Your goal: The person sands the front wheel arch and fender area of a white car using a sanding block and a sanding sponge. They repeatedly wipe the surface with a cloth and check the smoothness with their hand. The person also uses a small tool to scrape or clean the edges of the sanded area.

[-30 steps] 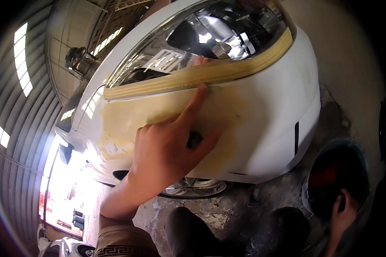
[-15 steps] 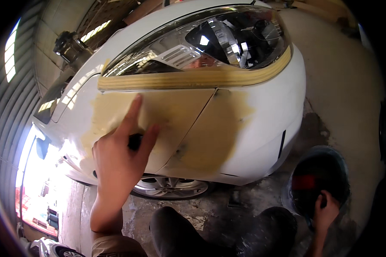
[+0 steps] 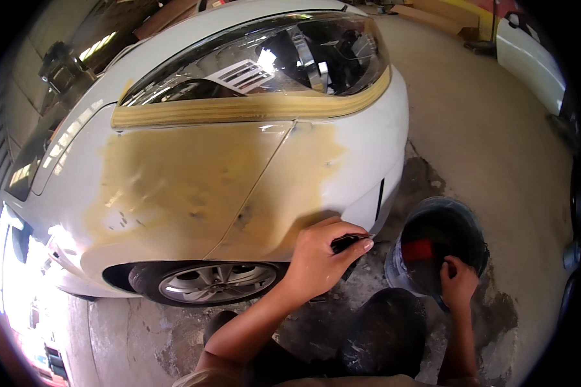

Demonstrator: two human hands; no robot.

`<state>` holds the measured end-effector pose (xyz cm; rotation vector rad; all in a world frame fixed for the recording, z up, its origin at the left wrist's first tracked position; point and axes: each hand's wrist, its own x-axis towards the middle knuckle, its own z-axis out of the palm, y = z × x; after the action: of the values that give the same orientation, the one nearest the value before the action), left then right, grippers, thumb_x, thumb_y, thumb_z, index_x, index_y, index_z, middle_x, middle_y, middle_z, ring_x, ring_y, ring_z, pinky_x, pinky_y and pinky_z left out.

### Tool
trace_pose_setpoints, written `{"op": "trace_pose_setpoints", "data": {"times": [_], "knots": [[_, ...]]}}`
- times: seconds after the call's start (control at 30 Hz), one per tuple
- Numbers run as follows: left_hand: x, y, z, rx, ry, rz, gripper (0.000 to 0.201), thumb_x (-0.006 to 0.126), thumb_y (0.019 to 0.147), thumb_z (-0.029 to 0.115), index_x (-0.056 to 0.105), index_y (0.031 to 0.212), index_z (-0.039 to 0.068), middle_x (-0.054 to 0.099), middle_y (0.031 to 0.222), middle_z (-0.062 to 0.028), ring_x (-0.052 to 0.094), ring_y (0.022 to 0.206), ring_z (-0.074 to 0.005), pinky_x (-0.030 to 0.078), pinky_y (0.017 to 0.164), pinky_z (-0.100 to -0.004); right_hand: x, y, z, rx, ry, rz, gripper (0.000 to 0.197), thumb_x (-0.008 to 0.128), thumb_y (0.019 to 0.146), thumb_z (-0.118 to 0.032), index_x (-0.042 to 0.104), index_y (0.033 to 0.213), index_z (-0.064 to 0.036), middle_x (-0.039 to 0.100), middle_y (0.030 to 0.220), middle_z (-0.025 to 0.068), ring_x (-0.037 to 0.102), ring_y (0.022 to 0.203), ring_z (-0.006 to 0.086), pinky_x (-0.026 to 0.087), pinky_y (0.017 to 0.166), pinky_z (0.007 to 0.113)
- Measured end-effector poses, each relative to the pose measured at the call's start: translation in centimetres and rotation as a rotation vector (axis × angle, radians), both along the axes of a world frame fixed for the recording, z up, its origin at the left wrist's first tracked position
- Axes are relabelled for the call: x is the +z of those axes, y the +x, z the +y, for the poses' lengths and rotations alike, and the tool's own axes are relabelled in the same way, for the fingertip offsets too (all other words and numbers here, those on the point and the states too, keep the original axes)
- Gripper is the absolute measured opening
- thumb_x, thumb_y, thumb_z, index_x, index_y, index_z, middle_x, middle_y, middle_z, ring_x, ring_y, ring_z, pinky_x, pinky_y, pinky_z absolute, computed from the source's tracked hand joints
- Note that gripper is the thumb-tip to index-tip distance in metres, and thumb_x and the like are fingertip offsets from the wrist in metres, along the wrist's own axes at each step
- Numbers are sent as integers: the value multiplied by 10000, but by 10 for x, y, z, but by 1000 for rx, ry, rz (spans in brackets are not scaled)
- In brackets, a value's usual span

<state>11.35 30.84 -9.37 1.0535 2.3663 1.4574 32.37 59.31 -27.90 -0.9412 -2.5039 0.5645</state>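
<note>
My left hand (image 3: 319,261) is closed around a thin, dark folded sheet (image 3: 346,243) that looks like sandpaper, beside the lower bumper of a white car (image 3: 368,151). A tan sanded patch (image 3: 174,171) with dark spots spreads over the fender and bumper, crossed by the panel seam. Yellow masking tape (image 3: 239,109) runs along the lower edge of the headlight (image 3: 239,64). At the right, my right hand (image 3: 459,282) hangs over the bucket (image 3: 395,271), its fingers curled; whatever they hold is hidden. A red block (image 3: 417,250) shows inside the bucket, next to that hand.
The front wheel (image 3: 216,284) sits under the fender, close to my knees (image 3: 384,329). Wet, stained concrete (image 3: 497,316) surrounds the bucket. Another pale car part (image 3: 529,61) stands at the far right, and a corrugated wall (image 3: 0,138) rises at the left.
My left hand has moved down and right, off the tan patch toward the bucket, and the dark sheet in it now shows. My right hand remains at the bucket. The view has shifted right.
</note>
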Motion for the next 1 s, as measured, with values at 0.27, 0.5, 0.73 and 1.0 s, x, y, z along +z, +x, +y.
{"op": "trace_pose_setpoints", "data": {"times": [0.27,0.5,0.73,1.0], "knots": [[-50,5,63,-62,16,-162,270,829,963,200,806,1119,-19,809,907,-165,744,764,-208,566,741,-324,7,-2,-2,47,-125,91,184,792,925,-194,823,1084,-107,789,884,123,748,852,347,568,838,450],[-85,39,138,-201,182,-384,270,755,1004,211,797,1154,-9,792,967,-228,783,830,-295,572,771,-377,57,-8,-32,305,-345,431,718,780,906,-22,528,1578,-19,667,1430,209,648,1317,316,481,1151,419],[-95,61,164,-390,25,-476,482,671,1087,358,695,1407,-2,730,888,-161,651,826,-153,526,796,-346,75,-33,-39,289,-247,404,775,718,920,21,427,1638,6,579,1554,238,575,1446,372,461,1189,427],[-70,35,97,-346,196,-540,731,710,1082,356,420,1710,119,747,1261,-103,586,915,-84,508,834,-263,77,-42,8,450,-332,127,550,533,944,74,596,1489,42,722,1314,292,704,1259,405,523,1109,422]]}}
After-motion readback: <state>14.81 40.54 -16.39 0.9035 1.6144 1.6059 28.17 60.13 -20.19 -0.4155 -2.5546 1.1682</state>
